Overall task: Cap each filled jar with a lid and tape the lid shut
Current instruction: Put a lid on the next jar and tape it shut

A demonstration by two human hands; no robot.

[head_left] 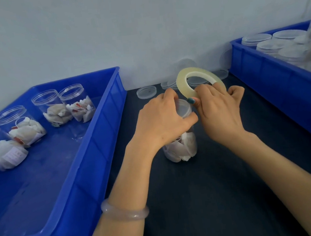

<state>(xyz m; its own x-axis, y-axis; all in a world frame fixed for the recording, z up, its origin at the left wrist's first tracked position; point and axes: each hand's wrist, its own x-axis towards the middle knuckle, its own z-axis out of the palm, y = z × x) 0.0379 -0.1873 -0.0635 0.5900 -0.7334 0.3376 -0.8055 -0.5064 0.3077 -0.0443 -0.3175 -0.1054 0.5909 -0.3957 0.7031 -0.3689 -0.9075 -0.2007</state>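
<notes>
Left hand (163, 120) grips the lidded jar (183, 145) (filled); right hand (218, 108) pinches the tape roll (183, 86) beside it

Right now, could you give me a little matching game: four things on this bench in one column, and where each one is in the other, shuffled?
Things
1. tape roll
2. lidless jars
3. loose lid
4. capped jar

Places
A. in the left blue bin
B. held by the right hand
C. gripped by the left hand
D. on the dark table, by the wall

Pairs: 1-B, 2-A, 3-D, 4-C
</notes>
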